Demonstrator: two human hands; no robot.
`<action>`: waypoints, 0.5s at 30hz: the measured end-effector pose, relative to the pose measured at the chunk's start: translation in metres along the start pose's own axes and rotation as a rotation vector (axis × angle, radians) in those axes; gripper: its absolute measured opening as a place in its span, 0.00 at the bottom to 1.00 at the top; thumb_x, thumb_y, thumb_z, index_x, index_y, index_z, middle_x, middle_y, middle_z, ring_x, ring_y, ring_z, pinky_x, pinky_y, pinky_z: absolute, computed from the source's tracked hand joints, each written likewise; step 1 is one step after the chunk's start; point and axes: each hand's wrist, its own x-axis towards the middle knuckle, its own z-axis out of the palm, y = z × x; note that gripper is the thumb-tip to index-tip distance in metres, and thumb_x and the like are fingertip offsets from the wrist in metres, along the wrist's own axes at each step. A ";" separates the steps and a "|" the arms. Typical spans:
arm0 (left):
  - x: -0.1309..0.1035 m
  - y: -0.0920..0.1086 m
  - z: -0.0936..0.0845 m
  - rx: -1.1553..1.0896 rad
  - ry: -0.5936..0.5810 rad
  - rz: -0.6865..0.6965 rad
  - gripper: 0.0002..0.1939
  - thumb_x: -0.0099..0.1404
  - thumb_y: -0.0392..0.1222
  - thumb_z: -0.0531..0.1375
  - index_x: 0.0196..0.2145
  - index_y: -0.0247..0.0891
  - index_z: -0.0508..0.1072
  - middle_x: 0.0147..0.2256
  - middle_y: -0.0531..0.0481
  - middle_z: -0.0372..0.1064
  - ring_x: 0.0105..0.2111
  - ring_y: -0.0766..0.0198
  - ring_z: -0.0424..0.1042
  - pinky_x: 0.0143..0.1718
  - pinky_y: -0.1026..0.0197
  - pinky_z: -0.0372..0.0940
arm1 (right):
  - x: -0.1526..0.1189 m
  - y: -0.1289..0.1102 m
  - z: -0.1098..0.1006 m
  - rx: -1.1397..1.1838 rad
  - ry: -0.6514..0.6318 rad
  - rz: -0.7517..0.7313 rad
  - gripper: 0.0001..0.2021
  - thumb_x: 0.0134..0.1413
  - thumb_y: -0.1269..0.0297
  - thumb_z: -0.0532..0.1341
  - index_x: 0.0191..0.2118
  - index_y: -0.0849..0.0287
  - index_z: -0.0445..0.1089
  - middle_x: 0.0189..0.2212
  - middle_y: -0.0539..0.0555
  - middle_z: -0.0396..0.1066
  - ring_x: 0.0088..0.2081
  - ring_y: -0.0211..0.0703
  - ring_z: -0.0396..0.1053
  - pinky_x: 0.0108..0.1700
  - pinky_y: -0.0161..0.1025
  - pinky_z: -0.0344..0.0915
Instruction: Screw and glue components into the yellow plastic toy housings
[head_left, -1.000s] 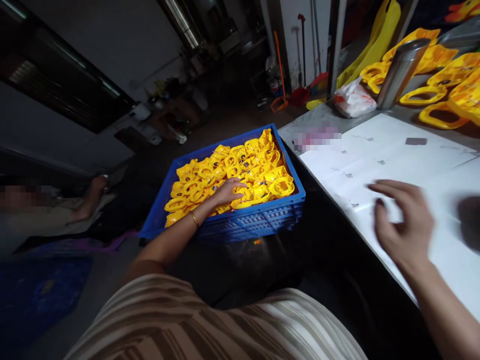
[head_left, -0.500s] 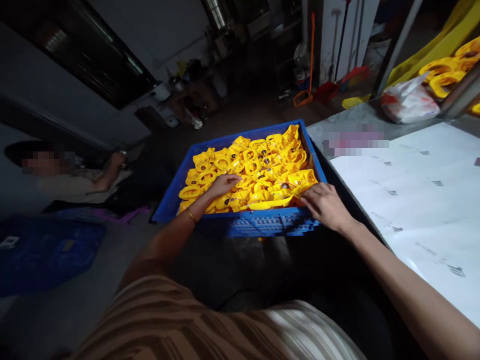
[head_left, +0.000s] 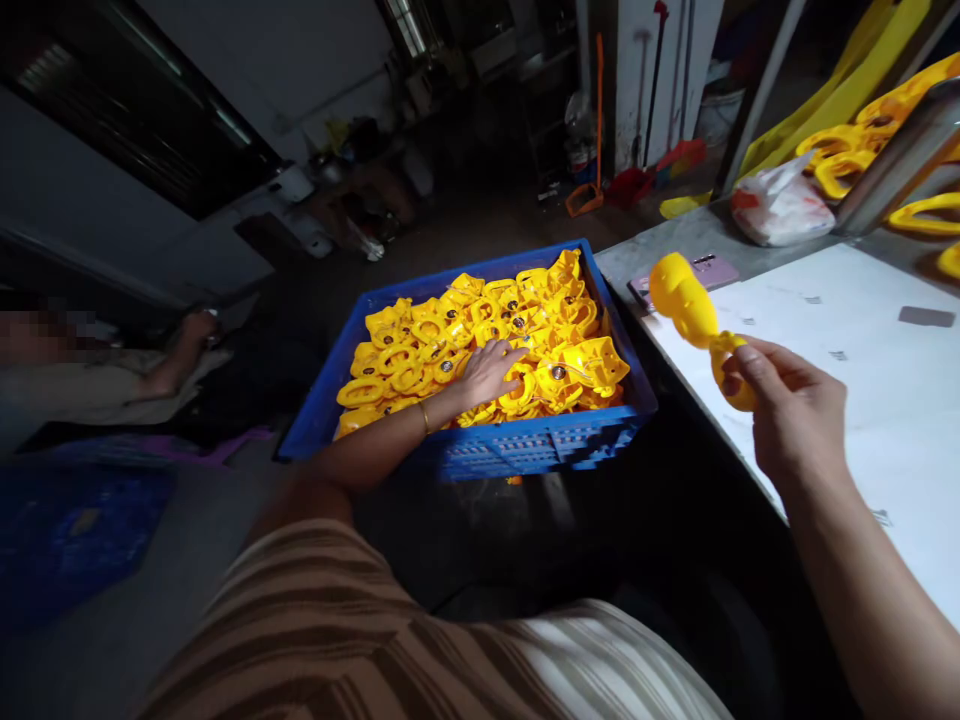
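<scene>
A blue plastic crate [head_left: 540,440] stands in front of me, heaped with yellow plastic parts [head_left: 420,335]. Some of these parts are ring-shaped, others are hollow shells with dark round pieces and thin wires. My left hand [head_left: 491,372] lies over the heap with its fingers spread, touching the parts and holding none. To the right, my right hand [head_left: 799,410] is raised above the table's edge. Its thumb and fingers are closed on one end of a yellow plastic part [head_left: 686,300], rounded and bulging, which points up and to the left. My palm hides the grip partly.
White sheeting [head_left: 885,330] covers the table at the right. A pink phone [head_left: 720,272], a tied plastic bag [head_left: 784,205] and yellow rings [head_left: 844,172] are beyond. Another person [head_left: 142,365] sits at the left, near a blue crate [head_left: 82,530]. An orange dustpan [head_left: 585,200] stands behind.
My right hand has lifted a yellow plastic part out of the crate and carried it right, over the table. My left hand has moved slightly right and spread flat over the heap.
</scene>
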 end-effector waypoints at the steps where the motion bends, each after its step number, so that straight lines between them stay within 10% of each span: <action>1: 0.002 0.003 0.000 0.016 0.000 0.014 0.33 0.59 0.43 0.61 0.62 0.41 0.61 0.54 0.39 0.61 0.55 0.43 0.58 0.55 0.45 0.55 | -0.003 0.001 -0.001 0.019 -0.007 0.000 0.17 0.44 0.52 0.68 0.38 0.56 0.77 0.24 0.49 0.69 0.23 0.35 0.61 0.26 0.36 0.60; 9: 0.003 0.002 -0.001 0.037 -0.083 0.188 0.24 0.62 0.43 0.56 0.56 0.40 0.67 0.51 0.42 0.64 0.52 0.52 0.62 0.56 0.53 0.57 | -0.028 -0.028 -0.026 0.149 0.171 -0.160 0.14 0.49 0.57 0.67 0.43 0.50 0.77 0.36 0.52 0.73 0.31 0.41 0.69 0.38 0.45 0.68; 15: 0.015 0.003 -0.004 -0.026 -0.131 0.185 0.19 0.56 0.43 0.60 0.46 0.40 0.76 0.45 0.43 0.71 0.49 0.51 0.66 0.55 0.52 0.58 | -0.034 -0.009 -0.081 -0.469 0.254 -0.442 0.20 0.57 0.57 0.58 0.54 0.55 0.71 0.44 0.59 0.75 0.33 0.48 0.72 0.39 0.49 0.68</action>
